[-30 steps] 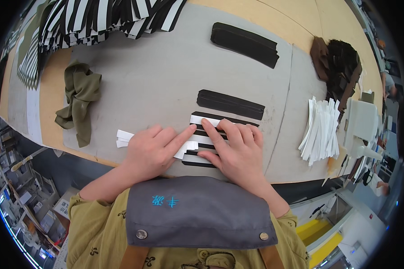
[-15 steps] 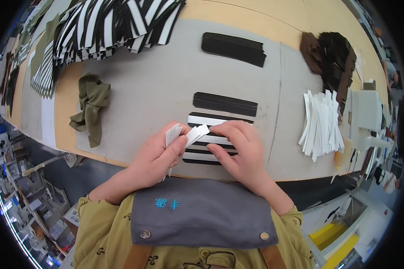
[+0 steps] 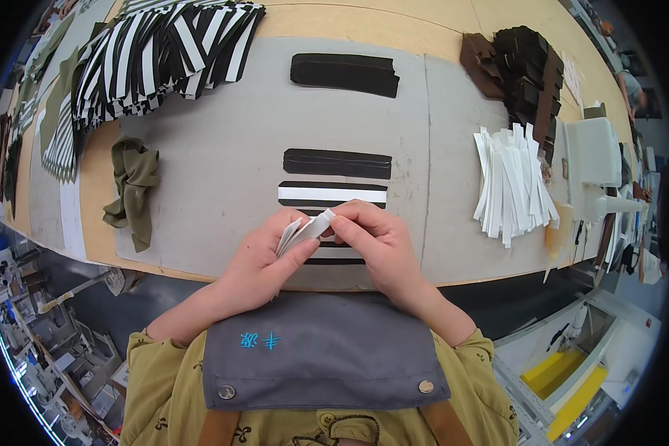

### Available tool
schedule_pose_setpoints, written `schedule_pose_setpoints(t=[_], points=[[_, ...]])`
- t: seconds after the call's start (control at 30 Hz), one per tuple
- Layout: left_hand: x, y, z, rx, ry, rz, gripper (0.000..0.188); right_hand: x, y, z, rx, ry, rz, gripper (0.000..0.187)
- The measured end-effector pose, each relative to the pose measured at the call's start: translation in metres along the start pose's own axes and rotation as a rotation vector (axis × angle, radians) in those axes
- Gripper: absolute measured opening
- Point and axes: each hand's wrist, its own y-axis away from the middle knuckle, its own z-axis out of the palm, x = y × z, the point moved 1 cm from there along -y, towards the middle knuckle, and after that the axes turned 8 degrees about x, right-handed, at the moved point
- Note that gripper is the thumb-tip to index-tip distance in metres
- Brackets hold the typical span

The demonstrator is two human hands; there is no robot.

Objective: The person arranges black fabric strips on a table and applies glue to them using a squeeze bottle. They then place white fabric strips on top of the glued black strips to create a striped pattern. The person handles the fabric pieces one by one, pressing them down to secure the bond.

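Observation:
My left hand (image 3: 264,253) is closed around a small bunch of white strips (image 3: 299,236) that fan out between thumb and fingers. With thumb and forefinger, my right hand (image 3: 375,241) pinches the tip of one of these strips. Under and just beyond both hands lies a row of black strips, some with a white strip laid along the middle, such as the black-and-white strip (image 3: 333,195). My hands hide part of this row. Farther back are a plain black strip (image 3: 337,163) and a stack of black strips (image 3: 343,74).
A pile of white strips (image 3: 511,186) lies at the right, with brown and black pieces (image 3: 528,74) behind it. Many black-and-white strips (image 3: 163,56) are heaped at the far left. A crumpled olive cloth (image 3: 134,189) lies left. A white dispenser (image 3: 593,152) stands far right.
My right hand has come in from the right and its thumb and forefinger have closed on a strip's tip. The view has shifted slightly, so the table things appear farther left.

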Motion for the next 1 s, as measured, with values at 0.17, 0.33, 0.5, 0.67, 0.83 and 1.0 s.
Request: schedule_pose_setpoints(t=[0.17,0.33,0.5,0.67,0.83,1.0], points=[[0.001,0.001,0.001,0.006,0.260,-0.230,0.016,0.004,0.001,0.001,0.018,-0.096,0.050,0.018],[-0.003,0.000,0.000,0.027,0.133,-0.069,0.021,0.008,0.000,-0.002,-0.039,-0.289,0.156,0.016],[-0.010,0.004,-0.003,-0.058,0.197,-0.166,0.021,0.006,0.000,0.002,-0.024,-0.247,0.204,0.014],[-0.019,-0.003,-0.007,0.193,0.241,-0.005,0.015,-0.002,0.002,0.000,0.022,-0.057,0.096,0.013],[0.008,-0.002,-0.009,0.180,-0.184,0.218,0.004,-0.013,-0.001,-0.005,-0.045,0.263,-0.077,0.012],[0.004,-0.005,-0.004,0.103,-0.086,0.082,0.008,-0.014,-0.003,0.000,-0.045,0.230,-0.136,0.015]])
